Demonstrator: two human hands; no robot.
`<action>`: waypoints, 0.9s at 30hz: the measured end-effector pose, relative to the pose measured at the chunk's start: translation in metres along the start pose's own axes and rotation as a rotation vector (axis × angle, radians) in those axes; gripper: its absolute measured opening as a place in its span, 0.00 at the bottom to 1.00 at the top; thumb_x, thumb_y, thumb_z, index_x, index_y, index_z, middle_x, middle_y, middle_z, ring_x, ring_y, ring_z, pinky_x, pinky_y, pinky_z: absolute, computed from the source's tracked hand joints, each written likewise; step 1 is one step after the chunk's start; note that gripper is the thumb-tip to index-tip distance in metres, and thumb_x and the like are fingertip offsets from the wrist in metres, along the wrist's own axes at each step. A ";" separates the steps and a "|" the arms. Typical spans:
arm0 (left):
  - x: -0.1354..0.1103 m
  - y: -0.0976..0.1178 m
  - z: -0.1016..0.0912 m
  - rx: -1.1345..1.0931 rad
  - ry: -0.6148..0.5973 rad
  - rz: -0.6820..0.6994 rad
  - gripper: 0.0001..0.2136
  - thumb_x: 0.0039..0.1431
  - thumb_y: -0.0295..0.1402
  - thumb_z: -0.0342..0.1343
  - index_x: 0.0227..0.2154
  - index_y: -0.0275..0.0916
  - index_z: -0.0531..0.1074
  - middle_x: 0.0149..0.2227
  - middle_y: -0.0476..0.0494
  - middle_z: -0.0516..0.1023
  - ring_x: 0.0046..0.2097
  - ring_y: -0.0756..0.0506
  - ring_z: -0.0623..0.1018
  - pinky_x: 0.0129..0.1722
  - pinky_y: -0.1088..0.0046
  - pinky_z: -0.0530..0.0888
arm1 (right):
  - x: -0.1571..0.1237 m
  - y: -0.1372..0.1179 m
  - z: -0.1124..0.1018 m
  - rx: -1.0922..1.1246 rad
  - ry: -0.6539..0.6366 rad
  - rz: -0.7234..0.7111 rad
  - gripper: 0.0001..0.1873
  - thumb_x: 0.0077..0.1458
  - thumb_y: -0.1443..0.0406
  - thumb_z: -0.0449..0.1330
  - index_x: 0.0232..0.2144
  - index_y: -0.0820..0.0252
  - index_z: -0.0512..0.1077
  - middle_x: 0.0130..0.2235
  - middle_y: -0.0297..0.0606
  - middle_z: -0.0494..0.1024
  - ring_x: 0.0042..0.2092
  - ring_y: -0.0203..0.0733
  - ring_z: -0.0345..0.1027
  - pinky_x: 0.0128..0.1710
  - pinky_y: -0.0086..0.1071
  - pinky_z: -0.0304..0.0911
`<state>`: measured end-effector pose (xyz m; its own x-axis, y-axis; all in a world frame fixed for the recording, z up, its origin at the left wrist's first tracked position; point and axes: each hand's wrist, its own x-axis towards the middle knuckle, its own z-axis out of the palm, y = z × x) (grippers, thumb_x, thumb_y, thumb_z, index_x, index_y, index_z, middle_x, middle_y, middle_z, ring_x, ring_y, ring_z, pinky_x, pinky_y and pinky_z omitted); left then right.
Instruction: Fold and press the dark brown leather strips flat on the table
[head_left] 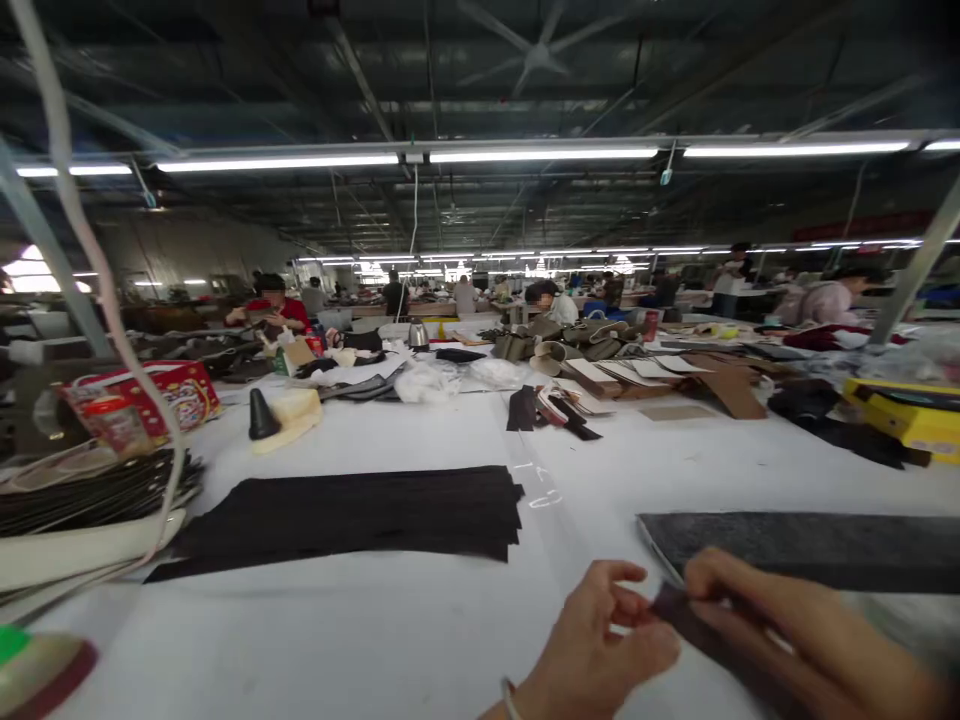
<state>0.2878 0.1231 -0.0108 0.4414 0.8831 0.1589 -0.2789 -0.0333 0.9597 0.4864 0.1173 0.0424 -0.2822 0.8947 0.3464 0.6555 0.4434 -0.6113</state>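
Observation:
My left hand (600,640) and my right hand (795,630) meet at the bottom right over the white table (375,630). Both pinch a narrow dark strip of material (712,640) that runs down to the right between them. The left fingers close on its near end. The right fingers lie along it. Just behind the hands lies a grey felt sheet (802,545). A stack of black fabric strips (352,515) lies flat to the left of the hands.
A black cone (262,415) and cream piece stand further back. Red printed box (150,400) and stacked dark sheets (90,495) are at the left. Brown pieces and a yellow box (907,415) are at the right. Several people work at the far tables.

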 end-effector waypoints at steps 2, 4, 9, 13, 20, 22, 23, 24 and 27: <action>-0.029 0.012 -0.026 -0.070 0.074 -0.014 0.29 0.46 0.46 0.67 0.49 0.40 0.67 0.40 0.43 0.74 0.41 0.45 0.73 0.37 0.71 0.67 | 0.019 -0.024 0.034 0.006 -0.295 -0.041 0.12 0.60 0.51 0.53 0.31 0.49 0.67 0.28 0.34 0.73 0.27 0.40 0.64 0.27 0.32 0.61; -0.056 0.017 -0.055 -0.030 0.210 -0.053 0.24 0.46 0.41 0.68 0.45 0.39 0.68 0.34 0.47 0.73 0.36 0.48 0.72 0.35 0.73 0.65 | 0.031 -0.047 0.074 0.002 -0.432 -0.069 0.11 0.61 0.53 0.52 0.31 0.51 0.65 0.29 0.34 0.74 0.30 0.42 0.65 0.29 0.33 0.59; -0.118 0.022 -0.115 0.066 0.493 -0.095 0.17 0.46 0.29 0.62 0.40 0.37 0.68 0.24 0.55 0.66 0.28 0.53 0.65 0.30 0.76 0.62 | 0.034 -0.091 0.160 -0.012 -0.505 -0.172 0.07 0.61 0.59 0.50 0.33 0.53 0.66 0.34 0.37 0.74 0.36 0.45 0.66 0.34 0.35 0.58; -0.164 0.030 -0.146 0.128 0.619 -0.097 0.15 0.45 0.27 0.58 0.39 0.37 0.69 0.24 0.56 0.65 0.28 0.53 0.66 0.29 0.76 0.61 | 0.036 -0.117 0.204 0.098 -0.547 -0.244 0.04 0.55 0.66 0.54 0.34 0.53 0.67 0.38 0.39 0.73 0.40 0.47 0.65 0.39 0.37 0.59; -0.233 0.035 -0.186 0.188 0.825 -0.115 0.15 0.44 0.28 0.58 0.39 0.38 0.69 0.25 0.56 0.67 0.29 0.52 0.67 0.30 0.76 0.63 | 0.046 -0.165 0.265 0.295 -0.753 -0.124 0.17 0.53 0.65 0.58 0.47 0.52 0.66 0.40 0.34 0.76 0.42 0.43 0.67 0.43 0.33 0.59; -0.247 0.037 -0.194 0.222 0.870 -0.132 0.15 0.46 0.29 0.57 0.40 0.38 0.69 0.26 0.55 0.68 0.28 0.51 0.68 0.29 0.75 0.64 | 0.044 -0.179 0.284 0.204 -0.822 -0.139 0.11 0.52 0.66 0.58 0.40 0.54 0.70 0.36 0.33 0.76 0.38 0.42 0.67 0.37 0.31 0.58; -0.253 0.038 -0.197 0.252 0.891 -0.148 0.15 0.46 0.29 0.56 0.40 0.38 0.69 0.26 0.55 0.69 0.28 0.51 0.69 0.29 0.75 0.64 | 0.042 -0.186 0.293 0.163 -0.827 -0.146 0.07 0.52 0.67 0.58 0.36 0.55 0.70 0.34 0.33 0.76 0.36 0.41 0.67 0.35 0.30 0.57; -0.260 0.040 -0.201 0.293 0.910 -0.170 0.15 0.47 0.29 0.55 0.41 0.38 0.69 0.26 0.55 0.69 0.27 0.51 0.69 0.29 0.75 0.64 | 0.040 -0.191 0.302 0.134 -0.816 -0.153 0.04 0.52 0.68 0.57 0.33 0.57 0.70 0.34 0.34 0.76 0.35 0.41 0.66 0.34 0.30 0.56; -0.278 0.048 -0.210 0.445 0.945 -0.244 0.16 0.49 0.27 0.53 0.43 0.39 0.68 0.28 0.53 0.71 0.30 0.49 0.72 0.32 0.73 0.67 | 0.036 -0.204 0.325 0.094 -0.778 -0.183 0.05 0.53 0.70 0.55 0.32 0.58 0.69 0.35 0.34 0.75 0.37 0.41 0.65 0.36 0.31 0.54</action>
<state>-0.0276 -0.0251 -0.0572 -0.4493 0.8867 -0.1091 0.1478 0.1942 0.9698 0.1152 0.0765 -0.0515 -0.8092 0.5736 -0.1270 0.4997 0.5582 -0.6624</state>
